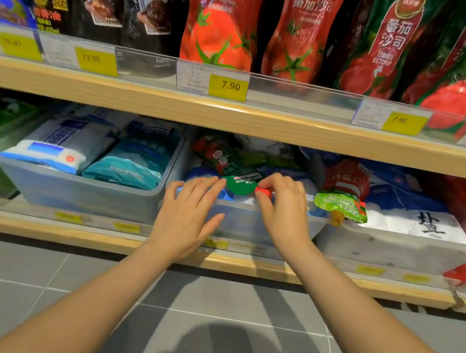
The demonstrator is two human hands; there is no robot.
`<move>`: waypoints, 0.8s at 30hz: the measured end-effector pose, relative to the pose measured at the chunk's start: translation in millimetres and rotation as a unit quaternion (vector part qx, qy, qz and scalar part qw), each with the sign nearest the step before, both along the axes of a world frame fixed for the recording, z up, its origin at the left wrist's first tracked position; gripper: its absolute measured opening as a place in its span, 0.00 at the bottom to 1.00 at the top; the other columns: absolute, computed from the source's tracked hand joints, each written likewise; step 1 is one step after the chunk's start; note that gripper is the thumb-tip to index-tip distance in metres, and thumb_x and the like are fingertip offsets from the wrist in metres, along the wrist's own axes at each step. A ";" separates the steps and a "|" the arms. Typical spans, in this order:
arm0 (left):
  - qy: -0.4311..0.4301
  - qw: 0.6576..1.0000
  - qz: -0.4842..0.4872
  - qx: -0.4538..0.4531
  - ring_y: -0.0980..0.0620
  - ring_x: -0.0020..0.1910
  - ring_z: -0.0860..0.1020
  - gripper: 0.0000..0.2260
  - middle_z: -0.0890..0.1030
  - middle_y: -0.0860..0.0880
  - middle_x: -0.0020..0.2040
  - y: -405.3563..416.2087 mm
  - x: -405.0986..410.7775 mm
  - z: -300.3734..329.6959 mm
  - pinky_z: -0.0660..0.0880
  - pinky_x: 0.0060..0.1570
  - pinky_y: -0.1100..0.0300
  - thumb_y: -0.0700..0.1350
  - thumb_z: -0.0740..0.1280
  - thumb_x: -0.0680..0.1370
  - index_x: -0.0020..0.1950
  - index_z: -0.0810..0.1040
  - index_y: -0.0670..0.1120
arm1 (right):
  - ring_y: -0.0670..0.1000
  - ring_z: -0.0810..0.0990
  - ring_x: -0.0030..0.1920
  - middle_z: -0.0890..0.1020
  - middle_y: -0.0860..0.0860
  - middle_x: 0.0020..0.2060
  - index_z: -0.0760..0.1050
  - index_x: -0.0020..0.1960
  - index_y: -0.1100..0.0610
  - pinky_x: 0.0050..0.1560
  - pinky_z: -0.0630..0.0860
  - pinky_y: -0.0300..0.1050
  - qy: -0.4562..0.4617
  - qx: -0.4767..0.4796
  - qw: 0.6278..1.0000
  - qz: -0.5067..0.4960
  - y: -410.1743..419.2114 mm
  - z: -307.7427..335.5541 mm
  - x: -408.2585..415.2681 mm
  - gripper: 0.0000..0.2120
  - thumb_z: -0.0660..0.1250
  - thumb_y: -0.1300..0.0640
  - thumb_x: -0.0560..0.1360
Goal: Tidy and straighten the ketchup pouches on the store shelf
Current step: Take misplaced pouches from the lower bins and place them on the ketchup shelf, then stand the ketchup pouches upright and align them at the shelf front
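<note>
- Ketchup pouch (236, 166) lies flat in our clear bin (243, 218), red cap (264, 192) twd us.
- R hand (284, 207) pinches cap.
- L hand (188, 212) open, fingertips touching pouch.

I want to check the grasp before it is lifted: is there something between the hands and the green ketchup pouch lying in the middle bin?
Nothing visible stands between. The right hand already pinches the red cap of the green ketchup pouch, and the left hand touches its bottom edge. The pouch lies on top of white bags in the middle bin.
</note>
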State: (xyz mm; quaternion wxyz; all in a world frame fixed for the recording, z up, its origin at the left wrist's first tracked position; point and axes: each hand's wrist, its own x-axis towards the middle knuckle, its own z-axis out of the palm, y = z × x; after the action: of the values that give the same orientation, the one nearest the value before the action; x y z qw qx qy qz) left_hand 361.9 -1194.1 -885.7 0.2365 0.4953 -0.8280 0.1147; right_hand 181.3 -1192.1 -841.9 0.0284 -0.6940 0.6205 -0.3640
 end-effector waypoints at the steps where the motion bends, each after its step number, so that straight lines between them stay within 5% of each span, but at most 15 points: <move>1: 0.017 1.000 -0.009 0.007 0.44 0.64 0.73 0.25 0.73 0.42 0.66 0.6 -2.9 3.3 0.69 0.60 0.46 0.53 0.63 0.76 0.69 0.67 0.41 | 0.57 0.73 0.47 0.79 0.57 0.44 0.75 0.47 0.60 0.47 0.66 0.47 -0.021 -0.009 1.000 0.017 10.6 2.7 1.2 0.04 0.66 0.61 0.73; 10: 0.039 0.992 -0.116 0.002 0.40 0.57 0.78 0.28 0.80 0.42 0.60 9.9 -23.5 56.6 0.76 0.54 0.43 0.33 0.77 0.61 0.60 0.78 0.42 | 0.46 0.75 0.43 0.79 0.49 0.42 0.78 0.48 0.57 0.45 0.70 0.34 -0.104 0.027 0.990 0.089 76.7 52.4 -21.2 0.08 0.72 0.59 0.69; 16: 0.172 0.974 -0.123 0.081 0.45 0.51 0.81 0.19 0.83 0.44 0.54 8.7 -30.5 116.0 0.76 0.47 0.54 0.35 0.69 0.71 0.61 0.78 0.48 | 0.42 0.75 0.52 0.76 0.47 0.53 0.74 0.59 0.52 0.53 0.69 0.29 -0.207 0.041 0.975 0.073 76.2 96.1 -49.4 0.24 0.76 0.59 0.65; 22: 0.361 0.873 -0.167 0.282 0.56 0.40 0.80 0.05 0.84 0.49 0.42 6.1 -48.6 173.3 0.76 0.41 0.52 0.45 0.65 0.77 0.48 0.81 0.51 | 0.48 0.75 0.60 0.77 0.50 0.60 0.71 0.64 0.55 0.61 0.71 0.44 -0.264 0.207 0.934 0.121 58.3 114.7 -59.1 0.29 0.76 0.59 0.65; 24: 0.379 0.850 -0.184 0.317 0.49 0.39 0.81 0.06 0.85 0.44 0.42 9.3 -57.7 184.5 0.77 0.37 0.47 0.46 0.65 0.77 0.46 0.81 0.54 | 0.47 0.79 0.55 0.81 0.49 0.55 0.74 0.61 0.55 0.59 0.75 0.45 -0.299 0.236 0.914 0.138 58.4 116.5 -59.4 0.25 0.76 0.59 0.65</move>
State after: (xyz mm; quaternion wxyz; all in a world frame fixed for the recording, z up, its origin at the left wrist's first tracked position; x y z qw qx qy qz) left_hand 304.3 -1184.8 -701.2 0.3790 0.3867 -0.7416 -0.3962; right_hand 121.9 -1133.7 -725.4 0.4254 -0.6046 0.5488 -0.3903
